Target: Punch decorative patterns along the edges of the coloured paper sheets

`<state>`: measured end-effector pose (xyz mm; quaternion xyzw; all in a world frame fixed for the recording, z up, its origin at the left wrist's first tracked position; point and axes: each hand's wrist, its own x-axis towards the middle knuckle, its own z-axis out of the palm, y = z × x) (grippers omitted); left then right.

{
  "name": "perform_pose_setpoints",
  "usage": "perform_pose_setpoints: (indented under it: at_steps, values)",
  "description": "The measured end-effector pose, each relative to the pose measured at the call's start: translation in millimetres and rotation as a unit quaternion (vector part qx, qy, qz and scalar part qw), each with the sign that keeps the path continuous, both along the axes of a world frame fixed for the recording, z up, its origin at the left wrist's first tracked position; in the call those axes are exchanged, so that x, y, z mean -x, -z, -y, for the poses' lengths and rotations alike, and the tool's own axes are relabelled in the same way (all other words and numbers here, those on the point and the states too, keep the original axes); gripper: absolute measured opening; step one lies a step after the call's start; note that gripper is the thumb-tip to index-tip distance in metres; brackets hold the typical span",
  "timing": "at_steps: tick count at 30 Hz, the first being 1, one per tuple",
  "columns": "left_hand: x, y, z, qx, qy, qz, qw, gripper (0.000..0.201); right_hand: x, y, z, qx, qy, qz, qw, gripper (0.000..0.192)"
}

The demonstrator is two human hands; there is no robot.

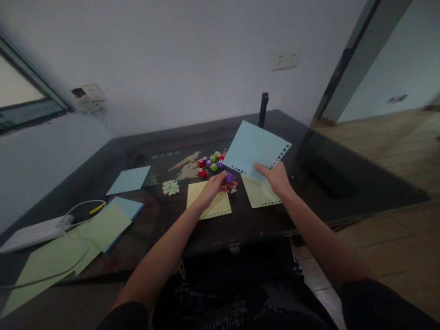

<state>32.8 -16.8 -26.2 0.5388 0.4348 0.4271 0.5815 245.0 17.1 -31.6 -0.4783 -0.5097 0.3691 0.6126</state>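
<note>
Nearest the camera, at the left edge of the dark glass table (261, 220), lie large pale green sheets (68, 247) crossed by a white cable (79, 206) running from a white power strip (32, 233); further in, the left hand (213, 185) is closed around a purple craft punch (229, 177), held just above a yellow sheet (210, 201) whose near edge already carries a punched border; beside it the right hand (277, 178) pinches the lower edge of a light blue sheet (254, 147), lifted and tilted, its right edge lined with small punched shapes, over another pale yellow-green sheet (259, 192); the step in hand looks like edge-punching the blue paper, and the next move would call for sliding an unpunched edge squarely into the punch's slot and pressing firmly; beyond sit a cluster of red, green and purple punches (210, 162), a small pile of paper punchings (171, 187) and a loose blue sheet (129, 179).
</note>
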Motion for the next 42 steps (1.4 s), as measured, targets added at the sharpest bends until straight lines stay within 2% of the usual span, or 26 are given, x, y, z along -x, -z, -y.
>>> perform_pose_setpoints:
  at_steps: [2,5,7,9,12,15,17,19,21,23,27,32,42]
  values:
    - [-0.7,-1.2,3.1,-0.095,-0.007,-0.126,0.987,0.042,0.2,-0.1,0.1,-0.006,0.002,-0.001,1.0,0.042]
    - [-2.7,-1.2,7.2,-0.199,-0.001,-0.263,0.944,0.039,0.5,0.3,0.0,-0.015,-0.002,-0.007,1.0,0.041]
    - [-4.1,0.2,8.3,-0.224,0.003,-0.299,0.928,0.039,0.9,0.3,-0.1,-0.016,-0.008,-0.012,1.0,0.04]
    - [-4.9,2.1,7.7,-0.232,0.0,-0.306,0.924,0.039,1.4,-0.2,0.0,-0.017,-0.009,-0.018,1.0,0.039]
    - [-4.7,5.2,5.0,-0.221,-0.014,-0.284,0.933,0.038,2.0,-1.8,0.9,-0.017,-0.01,-0.025,0.999,0.038]
    - [-4.0,8.6,1.7,-0.168,-0.022,-0.229,0.959,0.038,2.4,-3.5,2.3,-0.008,-0.008,-0.028,1.0,0.038]
    - [-3.9,10.3,-0.3,-0.101,-0.013,-0.137,0.985,0.041,3.0,-4.6,3.4,-0.005,-0.01,-0.032,0.999,0.038]
    - [-4.1,10.7,-1.7,-0.022,0.0,-0.017,1.0,0.042,4.7,-6.1,4.9,-0.006,-0.027,-0.046,0.999,0.037]
    - [-4.4,9.6,-2.5,0.041,0.002,0.075,0.996,0.042,7.8,-7.5,7.0,0.002,-0.056,-0.077,0.995,0.035]
    - [-4.6,8.1,-3.0,0.08,-0.005,0.118,0.99,0.042,12.1,-8.2,9.2,0.023,-0.084,-0.118,0.989,0.034]
    - [-4.8,8.1,-4.0,0.101,-0.012,0.143,0.984,0.042,21.0,-6.4,11.5,0.081,-0.12,-0.191,0.971,0.032]
    - [-5.3,9.2,-5.0,0.091,-0.032,0.146,0.985,0.038,28.1,-3.9,11.3,0.139,-0.141,-0.216,0.956,0.021]
    - [-4.8,10.1,-4.7,0.085,-0.044,0.146,0.985,0.028,31.0,-0.2,11.8,0.135,-0.145,-0.182,0.963,0.016]
